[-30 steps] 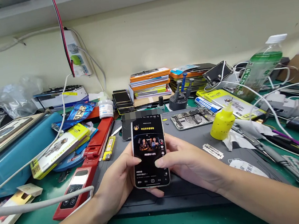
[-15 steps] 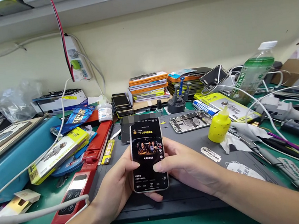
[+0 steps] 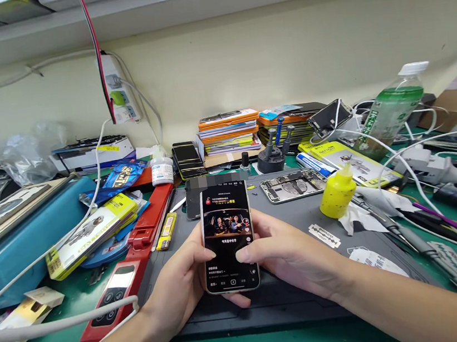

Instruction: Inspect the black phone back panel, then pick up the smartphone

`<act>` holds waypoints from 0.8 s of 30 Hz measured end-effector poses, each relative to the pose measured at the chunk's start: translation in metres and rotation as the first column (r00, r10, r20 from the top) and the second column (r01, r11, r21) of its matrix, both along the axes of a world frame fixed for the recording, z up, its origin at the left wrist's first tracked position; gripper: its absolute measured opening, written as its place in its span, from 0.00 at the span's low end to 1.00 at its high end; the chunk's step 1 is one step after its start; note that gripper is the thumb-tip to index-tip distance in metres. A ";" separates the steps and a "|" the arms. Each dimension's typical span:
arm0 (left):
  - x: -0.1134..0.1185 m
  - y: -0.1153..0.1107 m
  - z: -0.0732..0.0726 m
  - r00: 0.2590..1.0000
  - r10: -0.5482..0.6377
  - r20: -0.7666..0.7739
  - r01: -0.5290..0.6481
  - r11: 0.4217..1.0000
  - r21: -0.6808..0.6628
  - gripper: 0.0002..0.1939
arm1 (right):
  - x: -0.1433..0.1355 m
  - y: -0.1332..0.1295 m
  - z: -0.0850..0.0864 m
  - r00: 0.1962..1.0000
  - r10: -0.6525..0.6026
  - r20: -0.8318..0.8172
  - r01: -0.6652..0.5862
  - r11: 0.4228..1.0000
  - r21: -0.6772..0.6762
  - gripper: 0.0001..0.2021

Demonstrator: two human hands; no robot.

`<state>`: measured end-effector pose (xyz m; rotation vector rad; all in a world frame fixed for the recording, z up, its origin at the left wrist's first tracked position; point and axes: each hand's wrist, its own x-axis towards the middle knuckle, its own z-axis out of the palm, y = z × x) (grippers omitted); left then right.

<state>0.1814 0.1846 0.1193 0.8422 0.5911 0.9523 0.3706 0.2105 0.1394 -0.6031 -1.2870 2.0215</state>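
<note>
Gripping a lit phone [image 3: 232, 268] above a dark grey mat [image 3: 298, 226]

Both hands clasp the phone, its screen facing up toward the wearer; whether its underside touches the mat is hidden. The left hand [image 3: 183, 275] curls round one long side, its thumb at the screen's edge, while the right hand [image 3: 279, 251] grasps the other, its thumb over the lower right of the display. Most other fingers are out of sight behind the phone (one pokes out beneath its bottom edge, and I cannot tell which hand owns it). The screen shows small figures in a picture; the finest text is illegible, and a blurred band covers the top. Behind, a dark panel [image 3: 192, 201] is largely blocked, its left part showing. Farther right lies an opened phone [image 3: 293, 186], near a yellow bottle [image 3: 337, 196] that partly hides a crumpled white tissue [image 3: 357, 220]. The print on a white round sheet [image 3: 378, 263] is hard to make out. A blue machine [image 3: 69, 211] is cut off at left, a cardboard box [image 3: 453, 105] at right. Both forearms leave the view below.
</note>
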 end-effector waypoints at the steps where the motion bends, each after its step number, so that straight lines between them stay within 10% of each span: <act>1: 0.000 0.000 0.000 1.000 0.000 -0.005 0.000 1.000 0.000 0.24 | 0.000 0.000 0.000 1.000 0.000 0.000 0.000 1.000 -0.002 0.25; 24: 0.003 0.000 0.003 1.000 0.002 -0.012 -0.002 1.000 -0.004 0.22 | 0.000 0.001 0.001 1.000 0.010 0.001 -0.010 1.000 0.003 0.24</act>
